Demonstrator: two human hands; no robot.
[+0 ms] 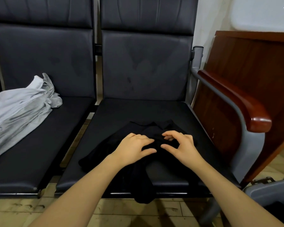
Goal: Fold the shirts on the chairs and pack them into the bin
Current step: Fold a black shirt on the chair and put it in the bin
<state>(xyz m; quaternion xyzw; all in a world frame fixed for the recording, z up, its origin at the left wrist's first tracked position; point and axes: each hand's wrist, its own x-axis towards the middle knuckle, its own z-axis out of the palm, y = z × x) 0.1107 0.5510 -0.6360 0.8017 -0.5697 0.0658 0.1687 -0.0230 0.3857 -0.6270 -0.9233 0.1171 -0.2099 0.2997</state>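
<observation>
Nearest, the left hand [134, 147] rests spread on the black shirt [115, 154], while the right hand [179, 145] pinches a bunch of its cloth. The shirt lies crumpled on the right chair [154, 112], one end hanging over the near edge. The grey shirt [18, 110] waits unfolded on the left chair [56, 136]. Folding has barely begun; the bin [272, 190], near right, is only partly in view. The far half of the seat is open.

I'm seeing matt black leather-look chairs [144, 66], soft matt black cloth shirt [131, 163], crumpled grey cloth shirt [18, 110], glossy red-brown wood armrest [246, 104], dull grey metal frame [197, 58].
</observation>
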